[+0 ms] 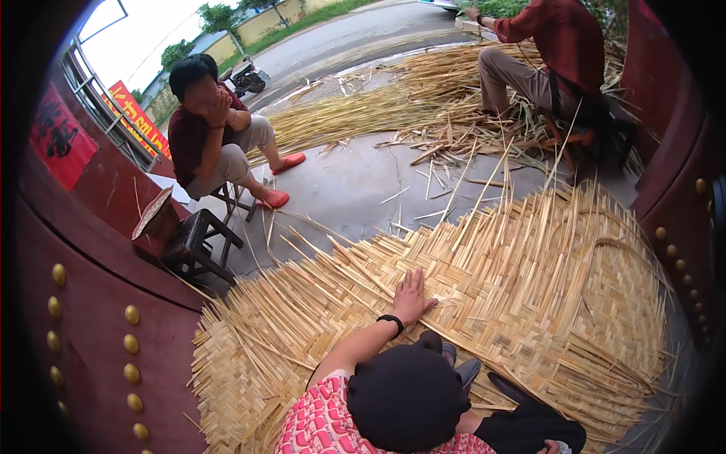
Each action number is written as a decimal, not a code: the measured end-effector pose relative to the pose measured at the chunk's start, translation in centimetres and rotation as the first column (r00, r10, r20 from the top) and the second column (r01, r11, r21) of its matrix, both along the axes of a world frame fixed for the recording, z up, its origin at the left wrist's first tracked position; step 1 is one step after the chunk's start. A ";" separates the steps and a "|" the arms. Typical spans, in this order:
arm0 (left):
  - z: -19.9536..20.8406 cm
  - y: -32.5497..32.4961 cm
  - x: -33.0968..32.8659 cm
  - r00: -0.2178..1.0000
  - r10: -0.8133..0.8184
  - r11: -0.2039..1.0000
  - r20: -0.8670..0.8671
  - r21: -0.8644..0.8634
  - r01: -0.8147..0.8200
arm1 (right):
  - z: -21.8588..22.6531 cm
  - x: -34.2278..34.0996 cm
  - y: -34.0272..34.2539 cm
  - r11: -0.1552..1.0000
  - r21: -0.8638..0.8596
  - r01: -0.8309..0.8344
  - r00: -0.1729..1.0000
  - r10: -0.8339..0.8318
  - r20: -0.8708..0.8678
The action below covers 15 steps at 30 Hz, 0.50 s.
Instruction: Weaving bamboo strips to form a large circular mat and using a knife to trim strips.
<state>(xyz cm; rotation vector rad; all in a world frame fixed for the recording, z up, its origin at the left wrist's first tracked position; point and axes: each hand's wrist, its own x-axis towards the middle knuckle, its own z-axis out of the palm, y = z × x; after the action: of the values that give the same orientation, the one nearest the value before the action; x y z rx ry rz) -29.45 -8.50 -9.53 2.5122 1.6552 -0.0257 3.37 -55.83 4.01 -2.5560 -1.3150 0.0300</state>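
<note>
My left hand (412,297) lies palm down on a large mat of woven flat strips (514,303), fingers stretched out and thumb to the side. Beneath it, a long pale strip (363,278) runs diagonally across the weave. A dark band circles that wrist, and a pink patterned sleeve covers the upper arm. Only a little of my right hand (556,447) shows at the lower edge, beside dark cloth over my leg; its fingers cannot be made out. Loose strip ends (302,261) stick out along the mat's far side.
One person (204,129) sits on a stool at the far left, hands at the face. Another person (563,53) sits far right beside heaped stalks (431,91). A dark stool (200,242) bears a hat (155,216). Red studded doors (98,303) flank both sides.
</note>
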 end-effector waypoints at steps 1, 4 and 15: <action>-0.1 0.0 0.2 1.000 -0.002 1.000 0.003 0.005 0.002 | 0.1 -0.1 -0.1 1.000 0.005 0.002 1.000 -0.002 0.003; -0.1 -0.4 1.4 0.999 -0.019 1.000 0.045 0.006 0.019 | 0.9 -0.1 -1.2 0.998 -0.004 0.058 0.998 -0.058 -0.014; -1.2 -0.2 0.2 1.000 -0.018 1.000 0.007 -0.019 0.018 | -0.7 -0.1 -1.9 0.999 0.011 0.033 0.999 -0.033 0.002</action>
<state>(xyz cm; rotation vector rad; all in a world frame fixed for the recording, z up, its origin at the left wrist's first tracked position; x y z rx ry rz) -29.30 -8.68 -10.72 2.5105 1.6228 -0.0342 3.29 -57.77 3.34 -2.5681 -1.2703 0.0142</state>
